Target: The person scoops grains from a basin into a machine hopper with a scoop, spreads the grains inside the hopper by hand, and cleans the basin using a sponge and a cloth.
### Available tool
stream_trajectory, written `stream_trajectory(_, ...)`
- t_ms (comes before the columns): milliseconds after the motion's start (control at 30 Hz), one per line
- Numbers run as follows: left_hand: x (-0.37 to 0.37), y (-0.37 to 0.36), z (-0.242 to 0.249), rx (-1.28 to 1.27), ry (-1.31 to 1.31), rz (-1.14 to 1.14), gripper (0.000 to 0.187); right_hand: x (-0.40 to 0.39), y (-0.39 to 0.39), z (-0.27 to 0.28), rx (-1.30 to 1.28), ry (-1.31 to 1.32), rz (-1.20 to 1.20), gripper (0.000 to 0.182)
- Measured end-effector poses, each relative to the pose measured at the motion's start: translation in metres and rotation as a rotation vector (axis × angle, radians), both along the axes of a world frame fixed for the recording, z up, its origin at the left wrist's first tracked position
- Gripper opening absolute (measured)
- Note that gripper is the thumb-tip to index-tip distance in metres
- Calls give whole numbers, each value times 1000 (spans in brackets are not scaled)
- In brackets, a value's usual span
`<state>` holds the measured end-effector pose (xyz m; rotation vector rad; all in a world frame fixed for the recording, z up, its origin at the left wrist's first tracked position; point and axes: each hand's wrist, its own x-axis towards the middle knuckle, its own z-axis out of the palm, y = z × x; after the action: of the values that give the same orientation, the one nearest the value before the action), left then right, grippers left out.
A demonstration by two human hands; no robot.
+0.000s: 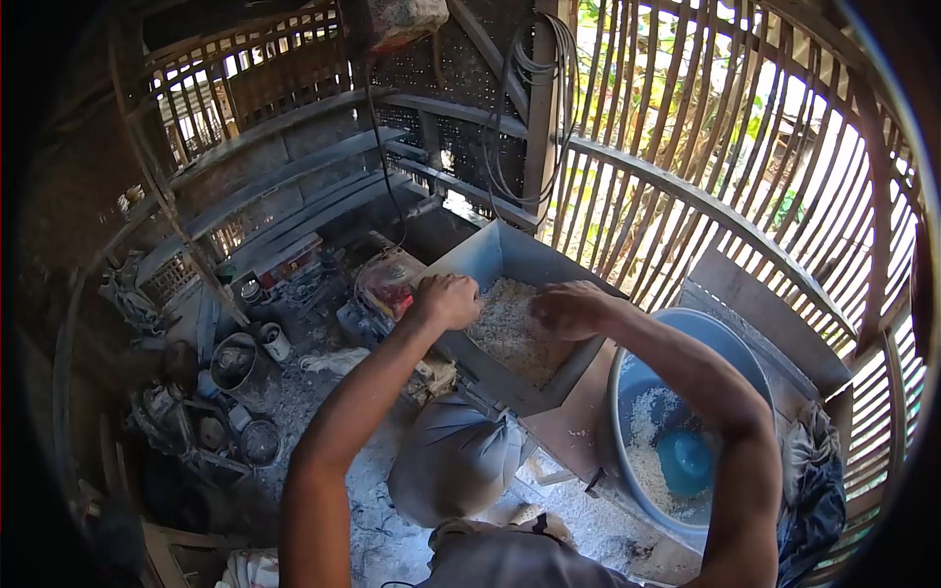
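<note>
The left hand (450,301) rests at the grey hopper's rim (420,282), probably for steadiness; the right hand (571,312) dips toward pale grain (515,331) contained by its walls. I cannot tell either grip.

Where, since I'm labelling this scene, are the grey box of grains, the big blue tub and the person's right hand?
Grey box (557,259): head view, inner side wall.
Blue tub (711,343): head view, inner wall.
Right hand (569,312): head view, back of the hand.
</note>
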<state>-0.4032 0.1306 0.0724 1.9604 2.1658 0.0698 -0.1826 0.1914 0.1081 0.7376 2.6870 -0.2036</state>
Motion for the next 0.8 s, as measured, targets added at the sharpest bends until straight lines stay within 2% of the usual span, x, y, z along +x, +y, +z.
stream_trajectory(33, -1, 1, -2, -58, 60, -4, 39, 6, -1, 13, -19, -158, -15, 29)
stream_trajectory(133, 9, 2, 9, -229, 130, -36, 49, 22, 11, -41, -391, -18, 439, 30)
stream_trajectory(167, 13, 2, 13, -289, 139, -55, 54, 9, 8, -55, -401, -107, 309, 32)
stream_trajectory(200, 14, 4, 13, -286, 91, -88, 57, 6, 12, -59, -309, -115, 283, 33)
stream_trajectory(267, 15, 3, 21, -275, -5, -141, 61, -6, -1, -16, -119, -131, 241, 34)
stream_trajectory(300, 17, -1, 22, -234, -43, -154, 55, 2, 7, -22, 25, 82, 296, 33)
stream_trajectory(367, 39, -24, 45, -148, -110, -189, 45, 2, -8, -10, -190, -35, 359, 35)
stream_trajectory(400, 45, -27, 33, -221, -110, -224, 45, 2, -19, -9, -303, -101, 386, 36)
stream_trajectory(433, 53, -32, 21, -295, -109, -261, 45, 1, -32, -21, -319, -241, 377, 36)
stream_trajectory(467, 58, -34, 12, -367, -107, -300, 46, -1, -23, -35, -303, -222, 409, 36)
stream_trajectory(500, 60, -33, 7, -376, 54, -308, 45, -7, -9, -53, -283, -198, 440, 36)
stream_trajectory(533, 58, -33, 12, -274, 53, -282, 44, -11, 0, -63, -266, -173, 473, 37)
stream_trajectory(567, 51, -29, 20, -170, 49, -252, 43, -10, -16, -16, -145, -213, 337, 36)
stream_trajectory(700, 46, -51, 75, 131, -134, -96, 38, 32, 0, 25, -67, 376, 264, 35)
stream_trajectory(733, 48, -55, 67, 223, -163, -80, 40, 41, -4, 32, -56, 520, 245, 35)
stream_trajectory(800, 55, -68, 39, 410, -206, -58, 43, 52, -5, 11, 130, 562, 275, 38)
